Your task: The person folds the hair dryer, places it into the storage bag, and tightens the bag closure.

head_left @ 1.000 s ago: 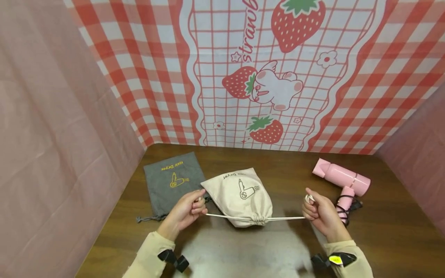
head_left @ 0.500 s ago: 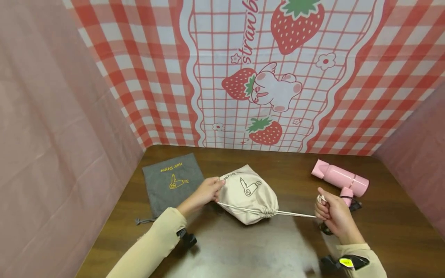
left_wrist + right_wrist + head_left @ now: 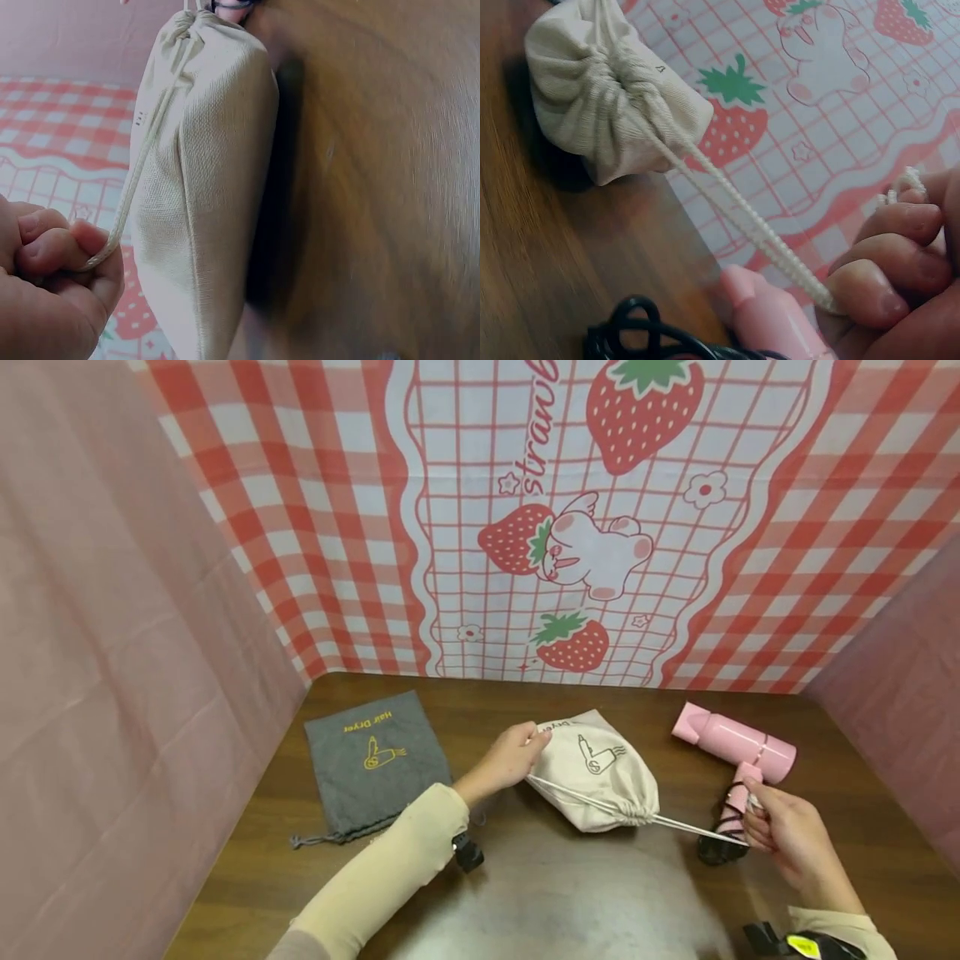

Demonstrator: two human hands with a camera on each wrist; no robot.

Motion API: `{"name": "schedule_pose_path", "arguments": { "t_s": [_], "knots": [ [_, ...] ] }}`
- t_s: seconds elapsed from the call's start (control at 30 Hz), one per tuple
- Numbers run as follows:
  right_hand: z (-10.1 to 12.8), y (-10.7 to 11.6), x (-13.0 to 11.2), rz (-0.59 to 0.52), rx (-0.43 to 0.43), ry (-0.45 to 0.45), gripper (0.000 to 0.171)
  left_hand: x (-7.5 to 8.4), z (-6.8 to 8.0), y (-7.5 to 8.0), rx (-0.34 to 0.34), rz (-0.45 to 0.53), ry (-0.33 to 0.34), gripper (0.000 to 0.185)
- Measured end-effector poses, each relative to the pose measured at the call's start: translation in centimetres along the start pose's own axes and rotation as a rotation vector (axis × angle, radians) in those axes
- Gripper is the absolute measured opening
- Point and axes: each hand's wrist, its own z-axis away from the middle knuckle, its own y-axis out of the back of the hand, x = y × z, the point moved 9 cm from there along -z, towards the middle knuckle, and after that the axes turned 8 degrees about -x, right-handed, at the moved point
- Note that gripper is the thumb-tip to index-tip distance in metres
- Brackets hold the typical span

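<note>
A cream drawstring bag [image 3: 592, 777] printed with a hair dryer bulges over the middle of the table, its mouth gathered tight. My left hand [image 3: 512, 756] is at the bag's left side, fingers curled round one white drawstring [image 3: 142, 161]. Whether it also touches the cloth, I cannot tell. To the right, my right hand [image 3: 791, 831] grips the opposite drawstring [image 3: 739, 214], which runs taut from the gathered mouth; a knotted end pokes out of that fist in the right wrist view. What fills the bag is hidden.
A pink hair dryer [image 3: 738, 745] with black cord [image 3: 720, 850] wound round its handle lies on the right, close to my right hand. On the left a grey drawstring pouch [image 3: 378, 768] lies flat. A strawberry-print cloth [image 3: 585, 552] hangs behind the table [image 3: 600, 893].
Both hands have moved rightward, carrying the bag along from the middle toward the hair dryer. My left hand has come up beside the bag; the right cord remains stretched.
</note>
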Motion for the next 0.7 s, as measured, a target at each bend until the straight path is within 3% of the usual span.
{"name": "schedule_pose_path", "arguments": {
  "t_s": [0.2, 0.33, 0.43, 0.5, 0.7],
  "knots": [
    [0.7, 1.1, 0.7, 0.168, 0.072, -0.125, 0.045, -0.5, 0.6, -1.0, 0.01, 0.047, 0.004, 0.036],
    [0.3, 1.5, 0.6, 0.201, 0.152, -0.13, 0.049, -1.2, 1.7, 0.1, 0.059, 0.083, 0.034, 0.035],
    [-0.3, 1.7, 0.6, 0.194, 0.218, -0.141, 0.047, -1.2, 2.6, 1.4, 0.102, -0.01, 0.051, 0.035],
    [-1.0, 1.7, 0.8, 0.203, 0.254, -0.162, 0.046, -1.4, 3.0, 1.8, 0.089, -0.103, 0.065, 0.035],
    [-3.5, 1.3, 1.7, 0.445, 0.303, -0.248, 0.044, -2.6, 3.4, 0.8, -0.07, -0.301, 0.099, 0.038]
  ]
}}
